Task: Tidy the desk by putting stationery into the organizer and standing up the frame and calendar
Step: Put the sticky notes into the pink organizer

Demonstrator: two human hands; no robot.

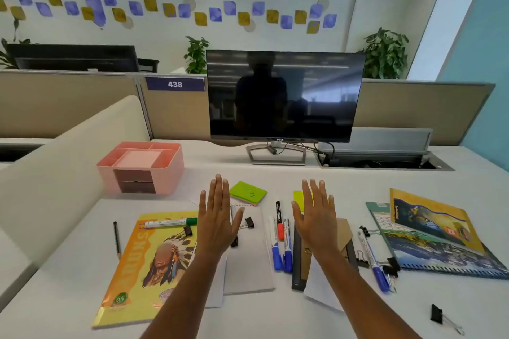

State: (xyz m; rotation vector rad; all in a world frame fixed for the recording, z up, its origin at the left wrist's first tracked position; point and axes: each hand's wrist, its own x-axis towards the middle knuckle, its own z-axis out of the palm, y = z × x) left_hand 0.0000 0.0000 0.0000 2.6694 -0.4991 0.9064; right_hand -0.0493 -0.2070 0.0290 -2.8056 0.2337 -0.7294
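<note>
So the person has both hands out flat over the desk, palms down, fingers straight, nothing in either one. The left hand [217,217] is in front of the monitor [283,96], a bit to its left; the right hand [314,217] is straight in front of it.

The pink organizer [170,176] sits left of the monitor, a little nearer the person, with its top compartments bare and its dark drawers closed. The frame [297,256] lies face down in front of the monitor, cardboard back up, partly covered by the right wrist. The calendar [440,253] lies flat out to the monitor's front-right, spiral edge toward the person, with a yellow booklet [429,217] lying on it.

The stationery is all loose on the desk in front of the monitor:
- a green sticky pad [248,192] and a yellow sticky pad [298,198], the two things closest to the monitor
- a black-and-red marker [278,220] and two blue markers [275,248], side by side between the hands
- another blue marker [373,261] plus some binder clips off to the front-right
- one binder clip [438,314] alone, far front-right, close to the person

Off to the monitor's front-left there's a yellow book [146,264] with a green-capped marker [170,223] and a clip lying on it, and a pencil [117,239] further left still.
</note>
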